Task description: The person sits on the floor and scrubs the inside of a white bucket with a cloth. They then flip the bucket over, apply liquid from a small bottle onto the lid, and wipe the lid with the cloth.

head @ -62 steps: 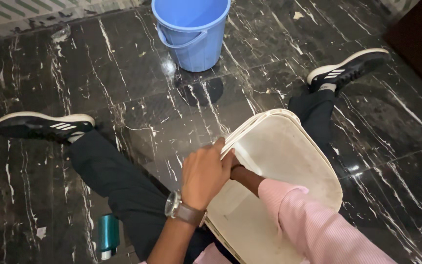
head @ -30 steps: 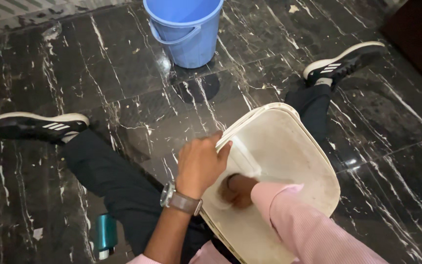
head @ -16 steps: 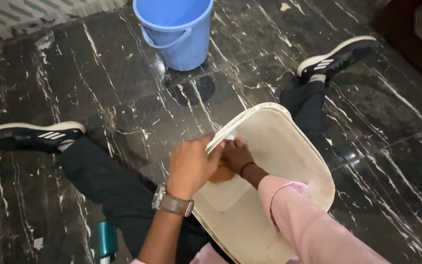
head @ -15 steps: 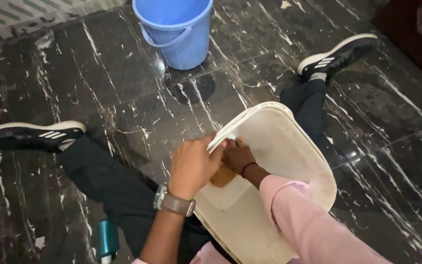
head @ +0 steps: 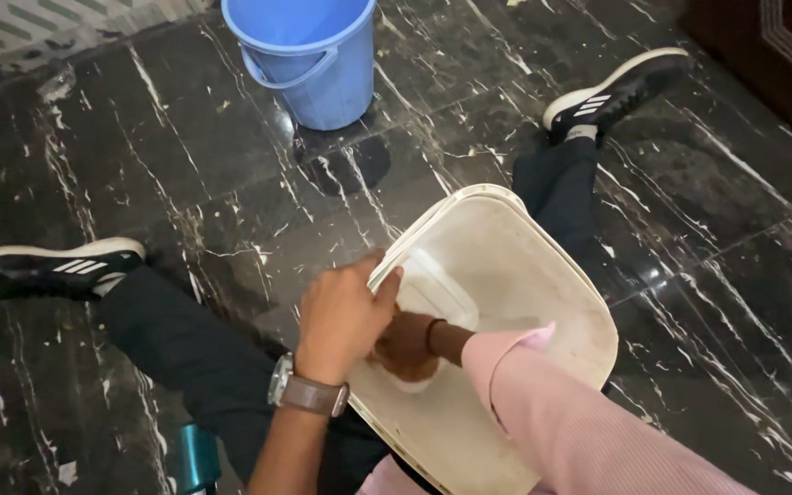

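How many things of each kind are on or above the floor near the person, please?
White plastic bin: 1
Blue bucket: 1
Black and white shoes: 2
Teal bottle: 1
Wristwatch: 1
Total: 6

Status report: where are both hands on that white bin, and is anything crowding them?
Left hand grips white bin rim. Right hand inside bin, pressed to inner wall; what it holds, unclear. Blue bucket stands apart on the floor, nothing crowding the hands.
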